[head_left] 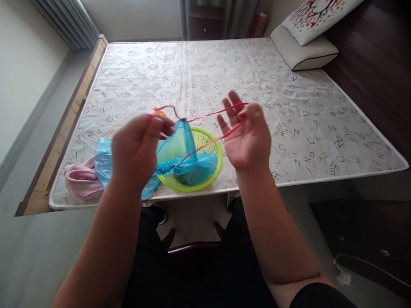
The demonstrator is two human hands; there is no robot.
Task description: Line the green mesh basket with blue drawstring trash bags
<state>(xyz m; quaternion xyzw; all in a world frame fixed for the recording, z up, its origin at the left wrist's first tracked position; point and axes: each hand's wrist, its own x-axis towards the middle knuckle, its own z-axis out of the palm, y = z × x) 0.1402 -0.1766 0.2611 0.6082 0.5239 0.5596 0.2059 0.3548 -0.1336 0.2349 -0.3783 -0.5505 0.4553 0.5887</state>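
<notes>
A thin blue drawstring bag point(180, 139) rises in a peak over a lime-green plastic basket point(221, 160), part of it slumped inside. Its red drawstring point(210, 114) stretches between my two hands. My left hand point(136, 145) is closed, slightly blurred, at the bag's left side, with the cord running to the top of its fist; its fingertips are close to the bag's peak. In my right hand point(247, 137), the thumb and index finger pinch the cord's loop while the other fingers spread apart. Something dark lies under the blue film in the basket.
The basket stands at the near edge of a letter-printed mattress point(218, 72). Left of it are a pink cloth point(84, 182) and more blue plastic point(103, 156). A beige cushion point(305, 51) and a printed pillow point(313, 19) sit at the far right.
</notes>
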